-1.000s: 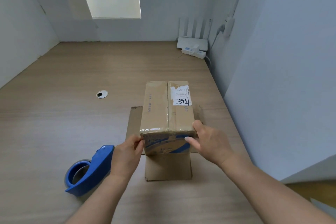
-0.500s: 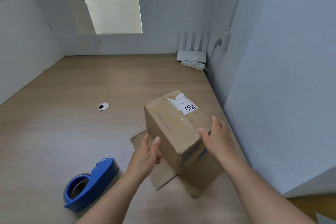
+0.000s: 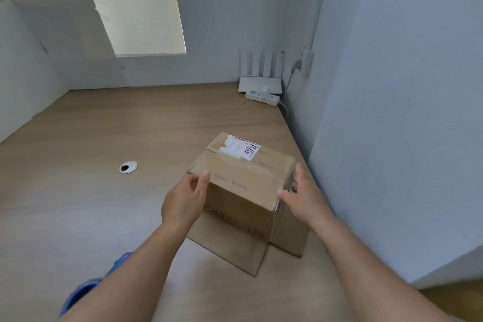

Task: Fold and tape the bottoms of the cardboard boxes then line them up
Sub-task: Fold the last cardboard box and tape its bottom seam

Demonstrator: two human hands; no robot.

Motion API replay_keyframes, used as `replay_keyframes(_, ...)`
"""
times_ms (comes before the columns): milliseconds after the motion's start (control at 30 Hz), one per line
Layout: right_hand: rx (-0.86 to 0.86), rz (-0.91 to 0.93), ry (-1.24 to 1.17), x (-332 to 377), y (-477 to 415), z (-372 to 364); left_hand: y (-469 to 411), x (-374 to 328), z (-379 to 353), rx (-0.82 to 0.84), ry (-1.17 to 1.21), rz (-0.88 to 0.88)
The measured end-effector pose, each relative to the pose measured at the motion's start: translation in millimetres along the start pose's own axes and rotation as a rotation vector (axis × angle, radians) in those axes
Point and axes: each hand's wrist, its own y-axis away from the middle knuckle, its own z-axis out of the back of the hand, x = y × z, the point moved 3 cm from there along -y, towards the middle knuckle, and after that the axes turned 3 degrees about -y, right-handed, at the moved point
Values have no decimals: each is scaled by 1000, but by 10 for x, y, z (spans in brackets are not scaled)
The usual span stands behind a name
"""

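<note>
A brown cardboard box (image 3: 244, 181) stands on the wooden table (image 3: 104, 204), turned cornerwise to me. Its top is sealed with clear tape and carries a white label (image 3: 241, 149). Loose flaps (image 3: 235, 251) splay out on the table beneath it. My left hand (image 3: 183, 201) lies against the box's left face, its thumb at the top edge. The spread fingers of my right hand (image 3: 300, 196) touch the right face. At the bottom left, a blue tape dispenser (image 3: 78, 294) is mostly hidden behind my left forearm.
A grey wall (image 3: 392, 138) runs close along the box's right side. A white router (image 3: 260, 85) and a power strip (image 3: 262, 98) sit in the far right corner. A round cable hole (image 3: 128, 167) lies left of the box. White boards (image 3: 86, 60) lean at the back left.
The box has been turned from square-on to cornerwise and moved farther from me toward the right wall. Both hands went with it, one on each side. The view has tilted up.
</note>
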Motion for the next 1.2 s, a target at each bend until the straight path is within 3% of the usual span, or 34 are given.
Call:
replay_keyframes(100,-16,-17,32,11,-53,47,-149,-17,59,-66,48,-23)
replay_keyframes(233,12,7,158,106,-24,-118,-340,-95,-4,120,146,41)
replay_keyframes(333,24,20,179,96,-71,-150,-319,-25,-4,29,-7,61)
replay_keyframes(467,-233,-26,212,-2,-127,108,-198,245,70,-61,33,179)
replay_keyframes(567,-382,-78,172,-9,-9,151,-182,296,38,-18,158,139)
replay_keyframes(700,-208,-73,55,57,135,-115,-171,132,-57,168,340,7)
replay_keyframes(833,-49,-69,-68,124,138,-231,-156,146,-52,223,224,-23)
replay_keyframes(1033,12,-145,59,300,108,-295,-349,129,83,156,85,-72)
replay_keyframes(1200,65,-154,93,369,25,-502,-515,-39,-60,306,172,-124)
